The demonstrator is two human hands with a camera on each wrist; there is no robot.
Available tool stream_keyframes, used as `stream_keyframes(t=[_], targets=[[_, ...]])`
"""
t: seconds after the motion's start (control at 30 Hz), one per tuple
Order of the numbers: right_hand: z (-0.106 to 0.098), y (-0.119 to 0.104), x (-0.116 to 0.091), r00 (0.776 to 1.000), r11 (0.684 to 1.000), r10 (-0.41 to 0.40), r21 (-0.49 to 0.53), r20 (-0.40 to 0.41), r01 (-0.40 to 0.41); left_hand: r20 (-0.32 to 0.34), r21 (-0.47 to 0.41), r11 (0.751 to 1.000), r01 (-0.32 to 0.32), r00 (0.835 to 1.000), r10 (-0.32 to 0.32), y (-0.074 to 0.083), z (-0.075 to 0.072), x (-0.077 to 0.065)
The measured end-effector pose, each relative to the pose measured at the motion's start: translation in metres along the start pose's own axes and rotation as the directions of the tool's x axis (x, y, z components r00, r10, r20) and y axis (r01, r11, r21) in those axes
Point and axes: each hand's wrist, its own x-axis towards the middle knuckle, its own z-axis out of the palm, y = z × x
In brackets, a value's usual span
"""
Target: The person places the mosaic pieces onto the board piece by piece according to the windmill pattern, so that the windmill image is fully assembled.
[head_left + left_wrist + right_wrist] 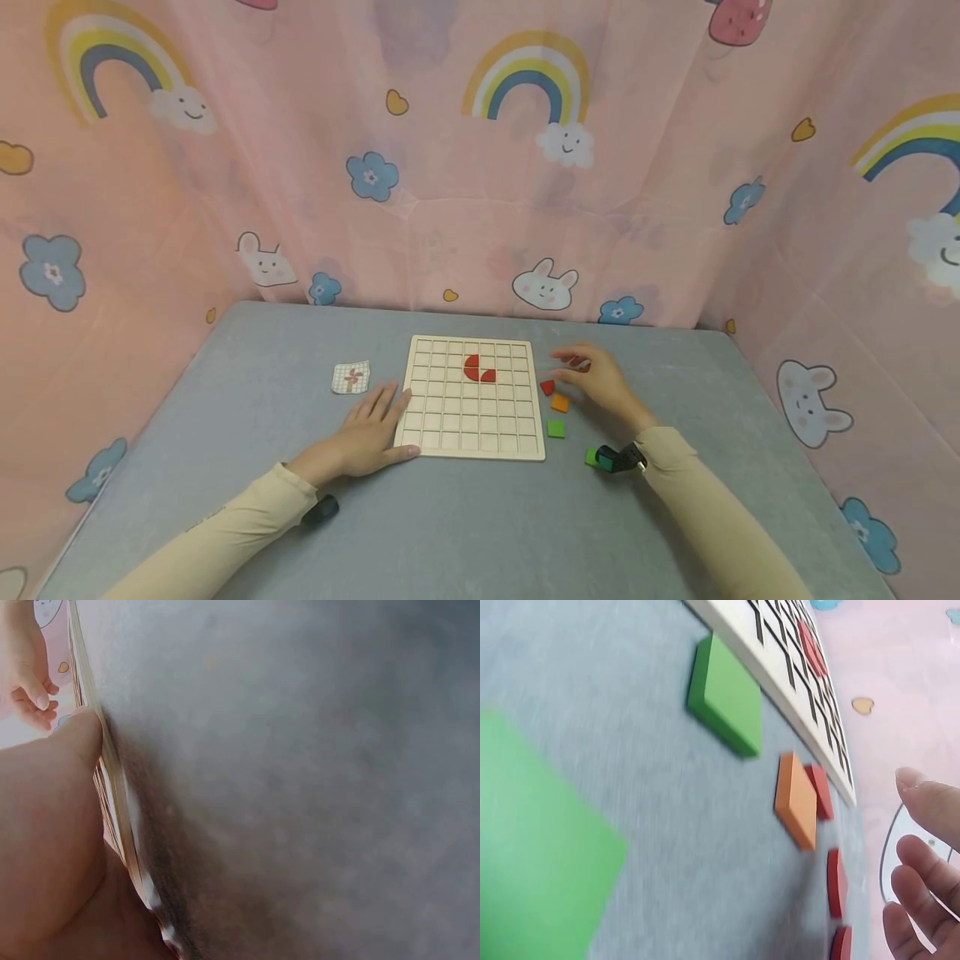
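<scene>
A wooden grid board (480, 423) lies flat on the table, with red curved-edge pieces (472, 374) set in some upper squares. My left hand (363, 437) rests at the board's left edge, fingers spread and thumb on the near corner. Off the right edge, my right hand (606, 385) hovers over the loose pieces, fingers loosely bent. In the right wrist view nothing shows between its fingertips (915, 851). Below it lie red pieces (837, 883). Nearer the board are another red piece (547, 387), an orange tile (559, 403) and a green tile (556, 429).
A small card (351, 377) with a pinwheel drawn on a grid lies left of the board. Another green tile (592, 457) sits by the right wrist, partly covered by the wrist camera. A pink patterned curtain (450, 242) borders the grey table (465, 533) behind and at the sides.
</scene>
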Motion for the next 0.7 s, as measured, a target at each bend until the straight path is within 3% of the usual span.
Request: stream_keyframes(t=[0.7], targets=[[-0.029, 0.039, -0.008, 0.993, 0.994, 0.092, -0.059, -0.073, -0.097, 0.014, -0.001, 1.000, 0.014, 1.000, -0.014, 0.000, 0.000, 0.000]])
